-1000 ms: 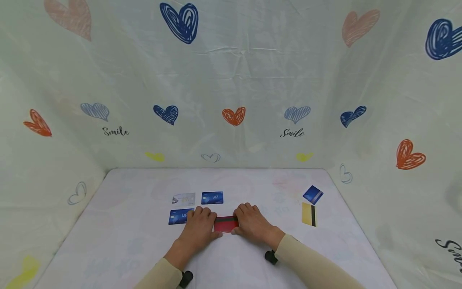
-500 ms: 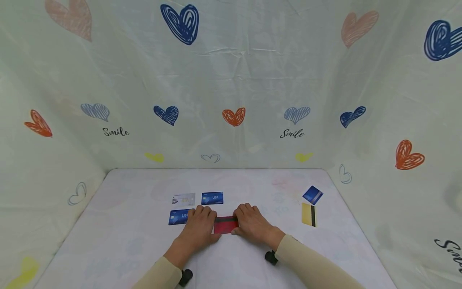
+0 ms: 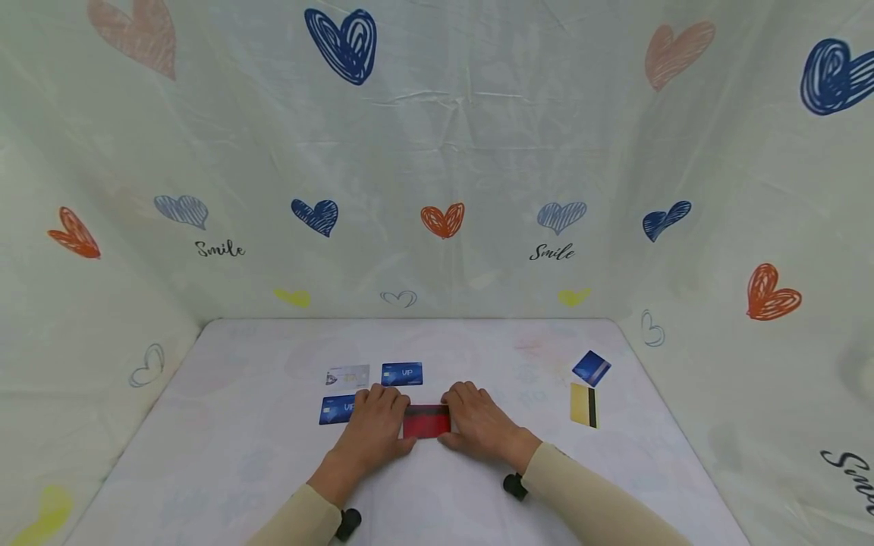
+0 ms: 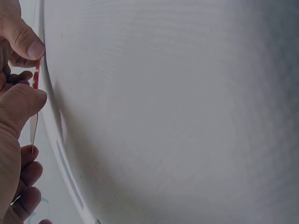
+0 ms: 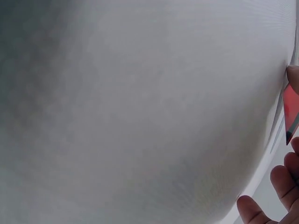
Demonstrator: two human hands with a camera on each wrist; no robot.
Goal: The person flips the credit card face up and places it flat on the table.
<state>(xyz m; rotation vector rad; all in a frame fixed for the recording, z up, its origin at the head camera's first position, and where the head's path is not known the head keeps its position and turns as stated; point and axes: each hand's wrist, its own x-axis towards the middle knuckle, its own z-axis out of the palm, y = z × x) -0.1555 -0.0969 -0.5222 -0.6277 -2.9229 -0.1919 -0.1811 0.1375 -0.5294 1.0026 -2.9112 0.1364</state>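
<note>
Reading "VIP" in pale letters, an upper blue card is seen at lower centre of the head view. The same word is carried by a lower blue card, the last letter partly covered by the left hand. "Smile" is printed twice in black script on the pale curtain and is cut off at the right edge. The small print on a silvery card cannot be made out.

At lower centre, a red card is pinched at its left end by the thumb and fingers of the left hand and at its right end by those of the right hand; its middle is left bare between them. In the left wrist view it is shown nearly edge-on.

Flat and rectangular, it is crossed near its upper edge by a dark stripe. Toward the right, a tilted blue card is seen just above a yellow card striped in black. The curtain is creased and patterned with sketched hearts.
</note>
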